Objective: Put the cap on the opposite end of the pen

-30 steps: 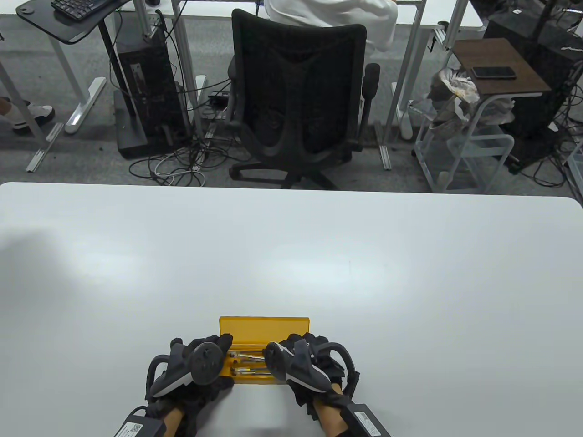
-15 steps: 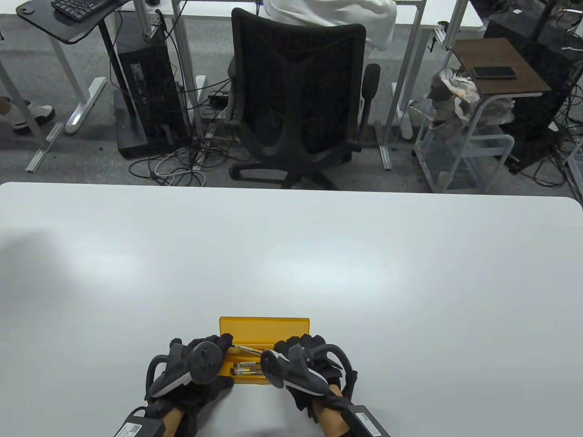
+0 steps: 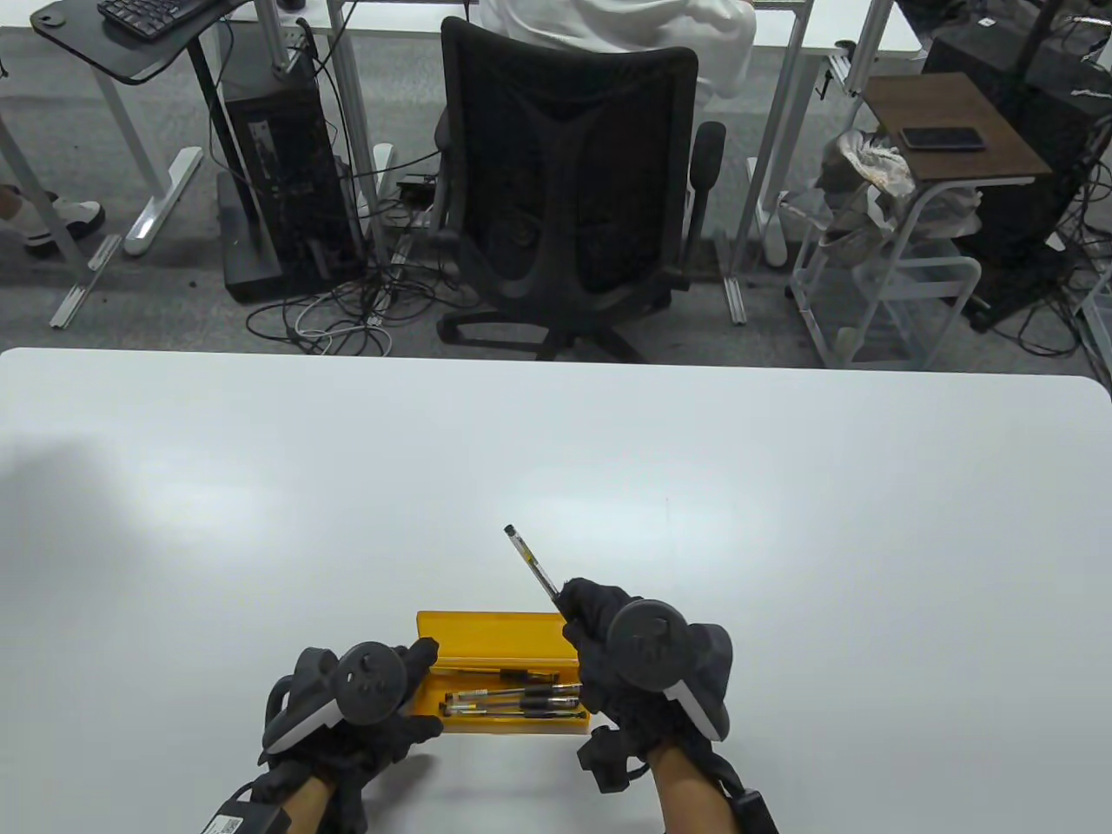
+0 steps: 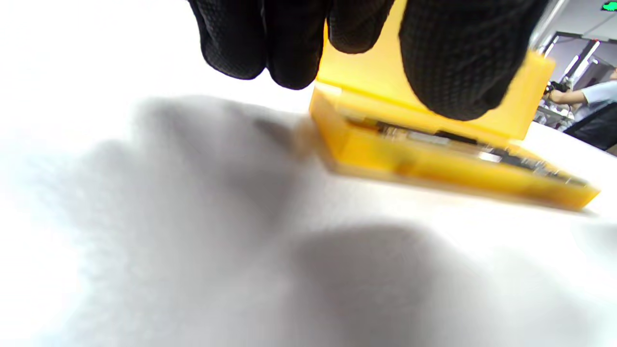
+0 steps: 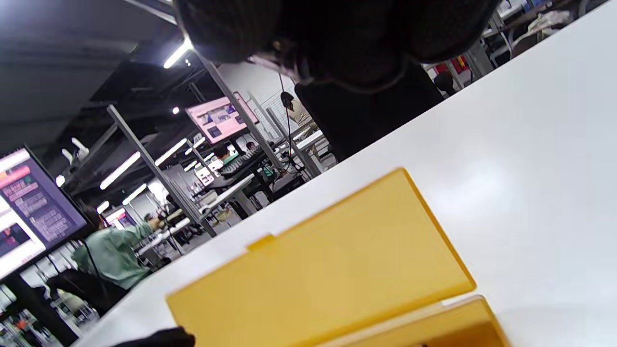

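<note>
An open yellow pen case lies near the table's front edge with several pens inside. My right hand grips one clear pen by its lower end, lifted above the case, its dark end pointing up and away to the left. My left hand rests at the case's left end, fingers touching its edge. In the left wrist view the case shows under my fingers. In the right wrist view the upright lid shows below my fingers.
The white table stretches wide beyond the case. A black office chair stands past the far edge, with desks, cables and a side table with a phone behind.
My right hand has lifted one pen out of the case and raised it up and to the right. My left hand shifted slightly down-left, staying at the case's left end.
</note>
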The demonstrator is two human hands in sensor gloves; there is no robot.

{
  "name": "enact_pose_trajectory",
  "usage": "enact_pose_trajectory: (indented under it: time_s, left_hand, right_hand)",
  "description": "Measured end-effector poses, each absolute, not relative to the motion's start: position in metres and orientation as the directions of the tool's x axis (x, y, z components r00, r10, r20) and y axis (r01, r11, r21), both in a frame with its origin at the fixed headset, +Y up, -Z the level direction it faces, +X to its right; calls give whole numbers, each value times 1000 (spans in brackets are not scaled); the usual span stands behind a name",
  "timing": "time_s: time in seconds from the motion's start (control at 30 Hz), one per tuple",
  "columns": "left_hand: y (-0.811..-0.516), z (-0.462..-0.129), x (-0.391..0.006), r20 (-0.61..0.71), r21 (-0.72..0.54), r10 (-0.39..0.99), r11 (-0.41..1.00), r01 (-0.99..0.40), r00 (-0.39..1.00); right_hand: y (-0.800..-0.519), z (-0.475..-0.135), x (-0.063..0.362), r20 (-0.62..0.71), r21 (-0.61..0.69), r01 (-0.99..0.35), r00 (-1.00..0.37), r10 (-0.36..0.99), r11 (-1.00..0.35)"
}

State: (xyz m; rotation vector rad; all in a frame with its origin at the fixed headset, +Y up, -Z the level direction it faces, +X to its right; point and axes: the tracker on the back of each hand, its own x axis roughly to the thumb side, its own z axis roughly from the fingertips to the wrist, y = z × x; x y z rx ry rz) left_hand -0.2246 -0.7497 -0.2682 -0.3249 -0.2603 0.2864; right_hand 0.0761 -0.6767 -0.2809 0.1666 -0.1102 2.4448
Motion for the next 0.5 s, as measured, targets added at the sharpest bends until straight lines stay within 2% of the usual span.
enact_pose_trajectory:
  time_s: [0.1, 0.17, 0.23, 0.27, 0.3, 0.33, 0.4, 0.43, 0.5]
  left_hand:
    - [-727, -257, -234, 180, -282, 377, 904, -320, 908]
    - [-716, -250, -237, 180, -155, 533, 845, -512, 826]
    - [-713, -244, -234, 135, -99, 783, 620, -778, 607]
    - [-714, -242, -233, 121, -95, 843, 535, -839, 524]
    - [-717, -241, -231, 111, -103, 924, 377, -921, 366]
    - [-720, -241, -229, 67, -132, 975, 221, -966, 214]
    - [-725, -241, -228, 14, -178, 997, 72, -981, 71]
    - [-727, -241, -229, 9, -188, 998, 64, -980, 63]
    - [-728, -244, -233, 47, -169, 990, 140, -976, 133]
  right_hand:
    - [-679, -274, 78, 157, 6, -682, -722, 674, -732]
    - [-685, -270, 68, 173, 104, -701, -686, 707, -706]
    - [-688, -265, 47, 224, 226, -645, -695, 683, -730]
    - [-688, -262, 40, 237, 247, -619, -708, 665, -746]
    - [-688, -258, 28, 262, 284, -573, -725, 637, -769]
    - [-689, -255, 18, 281, 304, -533, -742, 609, -790]
    - [-690, -253, 9, 297, 335, -511, -740, 603, -792]
    - [-692, -253, 7, 293, 342, -516, -736, 611, -785]
    - [-696, -256, 8, 264, 406, -527, -715, 647, -747]
